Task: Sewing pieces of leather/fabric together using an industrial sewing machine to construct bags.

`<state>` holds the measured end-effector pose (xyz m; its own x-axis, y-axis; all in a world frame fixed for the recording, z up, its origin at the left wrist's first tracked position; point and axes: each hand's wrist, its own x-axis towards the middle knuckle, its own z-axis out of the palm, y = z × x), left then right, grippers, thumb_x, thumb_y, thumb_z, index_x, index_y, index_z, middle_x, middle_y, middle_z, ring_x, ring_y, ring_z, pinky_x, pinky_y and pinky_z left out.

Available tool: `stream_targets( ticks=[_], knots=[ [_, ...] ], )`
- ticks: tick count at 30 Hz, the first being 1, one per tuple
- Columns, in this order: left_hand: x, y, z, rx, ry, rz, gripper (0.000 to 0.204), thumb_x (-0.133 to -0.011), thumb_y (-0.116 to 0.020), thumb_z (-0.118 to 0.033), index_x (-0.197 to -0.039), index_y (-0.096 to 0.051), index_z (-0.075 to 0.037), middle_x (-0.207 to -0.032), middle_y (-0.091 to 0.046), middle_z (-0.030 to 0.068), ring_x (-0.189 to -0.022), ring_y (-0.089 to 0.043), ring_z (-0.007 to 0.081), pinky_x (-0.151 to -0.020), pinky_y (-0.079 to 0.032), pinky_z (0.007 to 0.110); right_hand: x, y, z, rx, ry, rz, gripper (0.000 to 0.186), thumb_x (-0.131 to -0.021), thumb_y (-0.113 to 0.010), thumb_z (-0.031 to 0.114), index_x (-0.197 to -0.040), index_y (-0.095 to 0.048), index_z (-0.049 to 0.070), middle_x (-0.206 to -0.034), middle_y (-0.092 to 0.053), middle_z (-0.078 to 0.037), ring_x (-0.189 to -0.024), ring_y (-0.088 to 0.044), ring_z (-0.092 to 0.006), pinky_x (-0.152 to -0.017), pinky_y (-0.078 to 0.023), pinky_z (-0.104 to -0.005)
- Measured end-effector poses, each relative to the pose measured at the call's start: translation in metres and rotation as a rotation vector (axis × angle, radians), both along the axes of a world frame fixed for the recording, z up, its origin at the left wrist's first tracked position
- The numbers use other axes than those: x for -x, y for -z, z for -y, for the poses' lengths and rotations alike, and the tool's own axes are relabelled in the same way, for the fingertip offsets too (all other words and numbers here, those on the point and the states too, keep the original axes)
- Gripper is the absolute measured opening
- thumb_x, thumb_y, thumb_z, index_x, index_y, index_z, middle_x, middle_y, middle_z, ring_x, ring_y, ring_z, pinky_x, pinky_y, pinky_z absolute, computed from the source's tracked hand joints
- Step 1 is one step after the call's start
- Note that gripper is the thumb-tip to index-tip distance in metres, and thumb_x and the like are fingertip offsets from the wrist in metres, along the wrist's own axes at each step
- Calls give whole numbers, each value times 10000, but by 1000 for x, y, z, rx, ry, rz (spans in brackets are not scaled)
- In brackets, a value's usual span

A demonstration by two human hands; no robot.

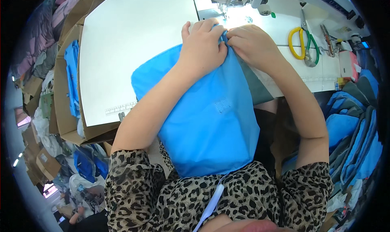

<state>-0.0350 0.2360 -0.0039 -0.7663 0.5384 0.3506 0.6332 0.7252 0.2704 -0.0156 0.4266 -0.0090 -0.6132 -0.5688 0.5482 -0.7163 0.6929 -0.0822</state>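
A bright blue fabric piece [203, 126] drapes from the white table down over my lap, with a small stitched patch near its middle. My left hand [204, 45] pinches its top edge, the little finger side resting on the cloth. Close beside it, my right hand [254, 45] grips the same edge with fingers closed. Grey-green fabric [256, 83] shows under the blue piece on the right. Just beyond my fingers stands the sewing machine [239, 6], its lamp glaring over the needle area, so the needle itself is hard to make out.
Scissors with yellow and green handles [302, 45] lie on the white table [113, 49] at right, near small pliers-like snips [327, 40] and a pink-and-white box [348, 65]. Blue and grey fabric pieces [349, 130] are heaped at right. A cardboard box [67, 122] flanks the table's left.
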Motion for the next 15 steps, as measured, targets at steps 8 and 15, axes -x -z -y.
stream_targets(
  ticks=[8, 15],
  knots=[
    [-7, -3, -9, 37, -19, 13, 362, -814, -585, -168, -1173, -604, -132, -1232, -551, 56, -1212, -497, 256, -1078, -247, 609, -4, -4, -9, 24, -37, 91, 106, -781, -669, 104, -877, -627, 90, -949, -629, -9, -942, -612, -194, -861, -474, -358],
    [-5, -2, -12, 29, -16, -8, 313, -794, -575, -174, -1086, -640, -84, -1223, -547, 94, -1221, -473, 270, -1064, -221, 665, 0, -7, -11, -23, -39, 86, 122, -779, -672, 111, -893, -633, 94, -952, -619, -6, -939, -612, -191, -860, -475, -353]
  ],
)
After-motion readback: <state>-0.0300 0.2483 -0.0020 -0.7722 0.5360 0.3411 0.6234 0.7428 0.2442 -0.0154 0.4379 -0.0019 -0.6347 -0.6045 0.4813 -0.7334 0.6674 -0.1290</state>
